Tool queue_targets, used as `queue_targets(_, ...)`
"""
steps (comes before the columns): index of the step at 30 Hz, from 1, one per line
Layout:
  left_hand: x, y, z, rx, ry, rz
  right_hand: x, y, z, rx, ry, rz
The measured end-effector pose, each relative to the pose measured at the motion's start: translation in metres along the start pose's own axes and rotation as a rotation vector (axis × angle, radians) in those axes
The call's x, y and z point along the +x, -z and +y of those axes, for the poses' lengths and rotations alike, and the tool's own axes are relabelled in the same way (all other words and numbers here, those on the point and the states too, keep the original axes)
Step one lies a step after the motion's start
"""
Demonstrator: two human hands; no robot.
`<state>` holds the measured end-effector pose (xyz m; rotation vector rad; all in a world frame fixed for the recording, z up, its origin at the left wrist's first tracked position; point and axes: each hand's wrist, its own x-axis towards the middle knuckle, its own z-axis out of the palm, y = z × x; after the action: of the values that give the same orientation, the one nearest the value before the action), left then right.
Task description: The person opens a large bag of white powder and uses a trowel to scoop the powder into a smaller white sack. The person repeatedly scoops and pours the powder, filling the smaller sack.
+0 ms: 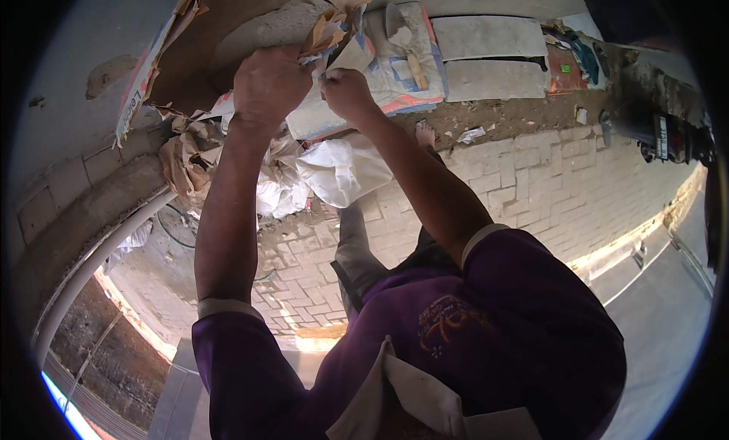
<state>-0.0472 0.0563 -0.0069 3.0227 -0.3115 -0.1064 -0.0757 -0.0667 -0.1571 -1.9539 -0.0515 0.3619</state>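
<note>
A large paper bag (pixel 191 54), brown on the inside, stands torn open at the upper left with grey powder (pixel 267 31) in it. My left hand (pixel 272 85) is closed at the bag's torn edge, knuckles up. Close beside it, my right hand (pixel 346 95) pinches the same ragged paper edge (pixel 325 34). The fingertips of both hands are partly hidden. Just right of them, a trowel (pixel 415 69) with a wooden handle lies on a flat, printed bag (pixel 386 97).
Below the hands lie a white sack (pixel 345 170) and crumpled brown paper (pixel 186 160). Two grey slabs (pixel 490 39) are at the upper right. A pipe (pixel 95 265) runs along the left. Paving blocks (pixel 524 170) cover the ground, and a vehicle (pixel 672 140) stands far right.
</note>
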Motion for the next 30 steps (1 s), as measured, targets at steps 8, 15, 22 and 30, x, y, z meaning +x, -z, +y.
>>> queue_targets(8, -0.003, 0.012, -0.023, -0.091, 0.18, -0.024, -0.007, -0.036, -0.013, 0.14, -0.044, 0.122)
queue_targets(15, 0.008, 0.009, -0.038, -0.035, 0.057, -0.025, -0.005, -0.021, -0.028, 0.21, -0.103, 0.097)
queue_targets(22, 0.012, 0.036, -0.08, -0.114, 0.151, 0.086, -0.075, -0.052, -0.061, 0.105, -0.094, 0.015)
queue_targets(30, 0.019, 0.033, -0.106, -0.147, 0.214, -0.043, -0.002, -0.081, -0.041, 0.062, 0.077, 0.224)
